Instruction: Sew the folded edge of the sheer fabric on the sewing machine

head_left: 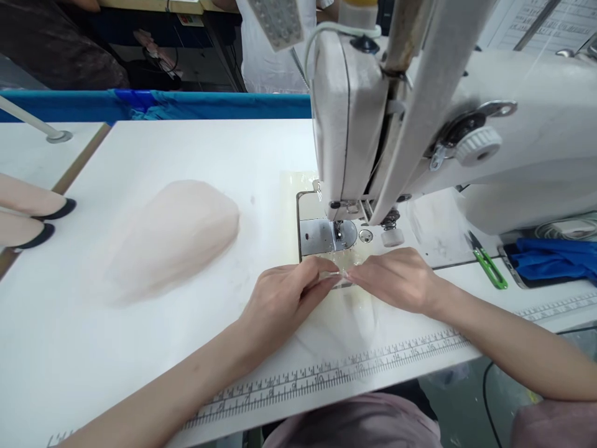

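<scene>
My left hand (293,289) is closed in a pinch, with thumb and forefinger on a thin, see-through pale piece of material (361,317). From the other side my right hand (396,280) pinches the same piece, the fingertips of both hands nearly meeting. They are just in front of the metal needle plate (319,235) of a white sewing machine (359,124). The presser foot (339,230) stands over the plate behind my fingers. Whether the material reaches under the foot is hard to make out. Its exact kind does not show.
A sheer blush-coloured piece (186,230) lies on the white table left of the machine. Green thread snips (489,264), a phone (513,264) and a blue cloth (555,258) are at the right. A printed ruler (317,378) runs along the front edge. People are across the table.
</scene>
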Available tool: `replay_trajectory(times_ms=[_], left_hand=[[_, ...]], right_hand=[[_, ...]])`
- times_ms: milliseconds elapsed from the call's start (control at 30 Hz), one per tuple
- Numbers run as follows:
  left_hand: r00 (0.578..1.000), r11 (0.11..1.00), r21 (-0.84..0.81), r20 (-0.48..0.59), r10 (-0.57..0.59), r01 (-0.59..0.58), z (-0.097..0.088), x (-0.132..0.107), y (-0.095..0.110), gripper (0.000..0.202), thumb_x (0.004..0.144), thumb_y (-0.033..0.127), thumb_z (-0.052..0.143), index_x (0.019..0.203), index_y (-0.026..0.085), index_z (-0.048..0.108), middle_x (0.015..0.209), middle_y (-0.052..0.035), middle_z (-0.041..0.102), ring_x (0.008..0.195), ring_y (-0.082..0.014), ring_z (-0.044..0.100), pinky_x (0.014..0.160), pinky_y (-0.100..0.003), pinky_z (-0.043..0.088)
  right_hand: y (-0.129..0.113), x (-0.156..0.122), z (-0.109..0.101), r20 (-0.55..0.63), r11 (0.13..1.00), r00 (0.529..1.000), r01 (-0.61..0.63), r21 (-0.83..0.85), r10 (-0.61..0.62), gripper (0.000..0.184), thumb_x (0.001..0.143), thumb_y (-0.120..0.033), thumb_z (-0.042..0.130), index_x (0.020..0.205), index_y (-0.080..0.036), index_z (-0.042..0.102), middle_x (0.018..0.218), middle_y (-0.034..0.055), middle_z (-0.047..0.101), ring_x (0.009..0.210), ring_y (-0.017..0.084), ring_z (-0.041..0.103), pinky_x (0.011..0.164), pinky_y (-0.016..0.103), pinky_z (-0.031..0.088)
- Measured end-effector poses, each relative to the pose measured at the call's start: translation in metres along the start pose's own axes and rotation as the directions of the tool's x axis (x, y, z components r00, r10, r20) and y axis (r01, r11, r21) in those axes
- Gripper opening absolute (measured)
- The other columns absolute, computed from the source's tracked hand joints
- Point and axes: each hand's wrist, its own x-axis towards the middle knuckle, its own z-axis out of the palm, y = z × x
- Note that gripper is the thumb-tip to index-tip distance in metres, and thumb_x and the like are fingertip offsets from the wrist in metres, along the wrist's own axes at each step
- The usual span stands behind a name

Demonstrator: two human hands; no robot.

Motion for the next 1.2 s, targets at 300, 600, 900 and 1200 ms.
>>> replay_trajectory(times_ms=[300,600,900,1200], left_hand=[[0.989,0.989,-0.02,0.015,0.144,-0.144,0.004,-0.004,0.001,0.014,0.096,0.018,0.048,0.106,0.02,0.056,0.079,0.0039,0.073,0.059,-0.0073,0.065,0.059,-0.018,0.05],[0.976,0.976,-0.012,-0.018,0.218,-0.218,0.005,-0.006,0.0,0.009,0.093,0.013,0.05,0.098,0.017,0.056,0.067,0.006,0.069,0.05,-0.0066,0.06,0.052,-0.019,0.046],[0.949,0.969,-0.152,0.279,-0.147,0.195,-0.011,0.004,0.008,0.018,0.089,0.028,0.056,0.076,0.024,0.068,0.041,0.0093,0.045,0.034,-0.0067,0.04,0.036,-0.018,0.029],[0.987,0.935,0.341,0.08,-0.136,0.101,0.01,0.006,-0.002,0.028,0.085,0.025,0.061,0.111,0.018,0.056,0.082,-0.0014,0.068,0.065,-0.0177,0.062,0.062,-0.032,0.043]], right_hand=[[0.001,0.002,-0.007,-0.025,0.935,0.945,0.317,-0.161,-0.325,0.012,0.08,-0.006,0.065,0.075,-0.017,0.067,0.064,-0.001,0.066,0.054,0.009,0.057,0.041,0.021,0.047],[0.001,-0.002,-0.003,-0.029,0.884,0.905,0.406,-0.231,-0.424,0.018,0.081,-0.01,0.065,0.069,-0.022,0.066,0.062,-0.0035,0.063,0.056,0.008,0.055,0.044,0.02,0.047],[-0.009,0.006,-0.008,0.225,0.923,0.957,-0.247,0.294,0.185,0.018,0.094,-0.019,0.05,0.078,-0.017,0.058,0.054,-0.0065,0.052,0.044,0.006,0.042,0.041,0.021,0.033],[0.006,0.011,0.014,0.384,0.76,0.73,-0.642,0.1,0.566,0.018,0.091,-0.025,0.052,0.081,-0.018,0.065,0.066,-0.001,0.06,0.059,0.011,0.051,0.057,0.023,0.036]])
